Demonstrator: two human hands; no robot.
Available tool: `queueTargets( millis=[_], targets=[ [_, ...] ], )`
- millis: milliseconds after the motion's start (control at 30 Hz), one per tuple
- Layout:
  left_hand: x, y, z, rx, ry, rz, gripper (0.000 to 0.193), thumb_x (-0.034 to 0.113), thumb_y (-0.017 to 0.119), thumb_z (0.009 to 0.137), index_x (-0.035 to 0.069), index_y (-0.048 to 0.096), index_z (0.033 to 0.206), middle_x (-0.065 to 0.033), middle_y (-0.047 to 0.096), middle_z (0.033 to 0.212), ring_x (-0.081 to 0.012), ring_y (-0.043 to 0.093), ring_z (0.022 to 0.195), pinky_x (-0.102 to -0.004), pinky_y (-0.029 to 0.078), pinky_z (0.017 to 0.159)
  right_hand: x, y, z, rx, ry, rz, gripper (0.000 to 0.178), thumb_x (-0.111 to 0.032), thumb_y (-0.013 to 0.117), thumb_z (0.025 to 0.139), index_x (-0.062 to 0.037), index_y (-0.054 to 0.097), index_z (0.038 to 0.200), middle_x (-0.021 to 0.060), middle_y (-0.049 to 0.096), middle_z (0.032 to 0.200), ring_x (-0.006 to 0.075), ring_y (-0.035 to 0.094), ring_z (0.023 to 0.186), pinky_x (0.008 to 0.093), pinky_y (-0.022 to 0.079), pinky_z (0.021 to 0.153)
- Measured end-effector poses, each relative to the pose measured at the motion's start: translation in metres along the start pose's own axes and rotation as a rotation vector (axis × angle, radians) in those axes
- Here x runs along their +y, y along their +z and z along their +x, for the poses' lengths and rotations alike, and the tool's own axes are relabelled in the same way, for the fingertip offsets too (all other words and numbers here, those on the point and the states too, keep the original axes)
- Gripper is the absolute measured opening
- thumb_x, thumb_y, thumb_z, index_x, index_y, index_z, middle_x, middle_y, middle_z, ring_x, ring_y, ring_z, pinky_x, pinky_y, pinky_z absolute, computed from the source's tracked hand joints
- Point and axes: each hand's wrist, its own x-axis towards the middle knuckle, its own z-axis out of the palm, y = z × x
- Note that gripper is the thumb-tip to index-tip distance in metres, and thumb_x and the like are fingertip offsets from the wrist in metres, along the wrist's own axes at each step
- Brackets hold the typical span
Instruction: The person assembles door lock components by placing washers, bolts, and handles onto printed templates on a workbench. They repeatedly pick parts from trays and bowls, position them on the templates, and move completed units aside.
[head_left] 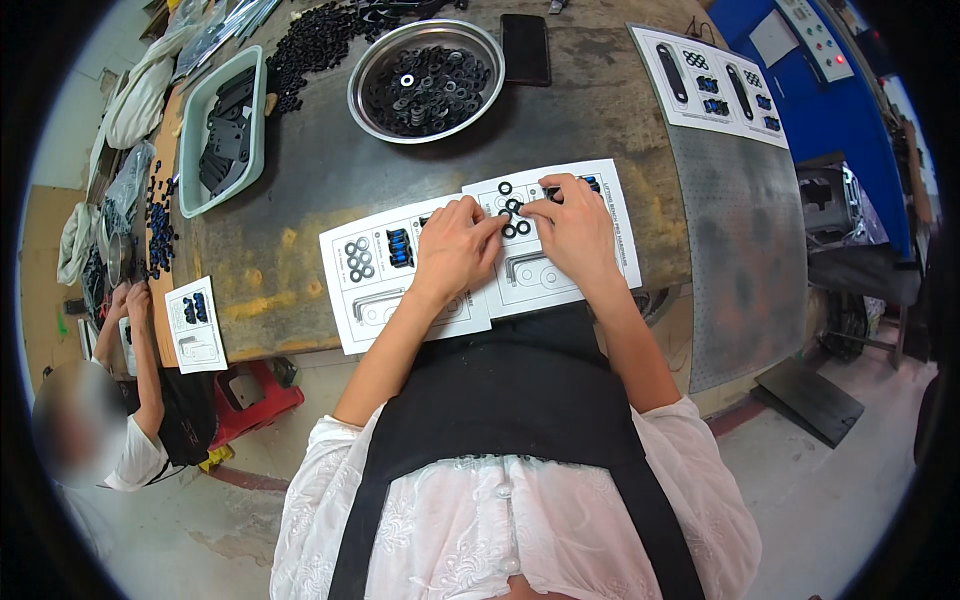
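Note:
Two printed white cards lie side by side at the table's front edge, the left card (343, 306) slightly under the right card (622, 238). Several black ring washers (515, 228) are grouped on the right card. My left hand (452, 250) rests over the inner edge of the left card, fingers bent and thumb stretched to the washers. From the other side, my right hand (578, 228) touches the washers, thumb and forefinger apart. Its fingers partly cover dark bolts at the card's top. Silver-grey washers (359, 259) and blue-banded bolts (400, 248) sit on the left card.
A metal bowl of washers (364, 118) stands beyond the cards, beside a dark phone (526, 50). A pale green tub (256, 130) holds black plates. Loose black parts (300, 55) are heaped behind. More cards (735, 110) lie far right. A co-worker's hands (132, 298) are at left.

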Motion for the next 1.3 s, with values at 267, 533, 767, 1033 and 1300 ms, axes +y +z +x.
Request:
queueTargets(
  millis=[267, 533, 767, 1033, 1300],
  targets=[
    [0.001, -0.001, 0.012, 0.004, 0.031, 0.009, 0.024, 0.013, 0.071, 0.083, 0.016, 0.078, 0.105, -0.004, 0.057, 0.088, -0.0238, 0.058, 0.081, -0.0367, 0.047, 0.072, -0.002, -0.001, -0.004, 0.002, 0.01, 0.001, 0.01, -0.011, 0.073, 0.08, -0.0139, 0.078, 0.088, 0.005, 0.063, 0.109, 0.0251, 0.06, 0.096, 0.0393, 0.048, 0.084],
    [-0.014, -0.005, 0.014, -0.022, 0.022, 0.098, 0.027, 0.013, 0.072, 0.081, 0.019, 0.078, 0.106, -0.0033, 0.056, 0.087, -0.0231, 0.057, 0.083, -0.036, 0.046, 0.074, 0.001, 0.003, -0.003, -0.02, 0.002, 0.017, 0.01, -0.012, 0.07, 0.082, -0.0152, 0.078, 0.089, 0.0048, 0.063, 0.11, 0.0249, 0.06, 0.093, 0.0389, 0.048, 0.081],
    [-0.013, -0.004, 0.013, -0.007, 0.038, 0.063, 0.024, 0.013, 0.07, 0.081, 0.013, 0.077, 0.104, -0.0044, 0.056, 0.087, -0.0231, 0.057, 0.085, -0.0372, 0.046, 0.075, -0.003, -0.001, -0.002, -0.023, 0.012, 0.019, 0.009, -0.011, 0.071, 0.081, -0.0136, 0.078, 0.087, 0.005, 0.063, 0.111, 0.0252, 0.06, 0.094, 0.0389, 0.048, 0.083],
    [-0.013, -0.004, 0.013, -0.026, 0.027, 0.09, 0.028, 0.013, 0.071, 0.082, 0.018, 0.077, 0.109, -0.0034, 0.057, 0.087, -0.0231, 0.057, 0.083, -0.0365, 0.046, 0.075, -0.003, 0.009, 0.023, 0.092, -0.037, 0.064, 0.012, -0.011, 0.071, 0.08, -0.0144, 0.079, 0.089, 0.0059, 0.063, 0.113, 0.0256, 0.061, 0.097, 0.039, 0.048, 0.084],
    [-0.01, -0.006, 0.017, -0.016, 0.069, 0.093, 0.028, 0.012, 0.072, 0.082, 0.018, 0.077, 0.108, -0.0037, 0.057, 0.086, -0.0236, 0.057, 0.081, -0.0367, 0.046, 0.073, 0.006, 0.009, 0.026, 0.039, -0.044, -0.019, 0.016, -0.008, 0.07, 0.077, -0.0143, 0.079, 0.088, 0.0068, 0.063, 0.116, 0.0263, 0.059, 0.104, 0.0388, 0.047, 0.088]
  ],
)
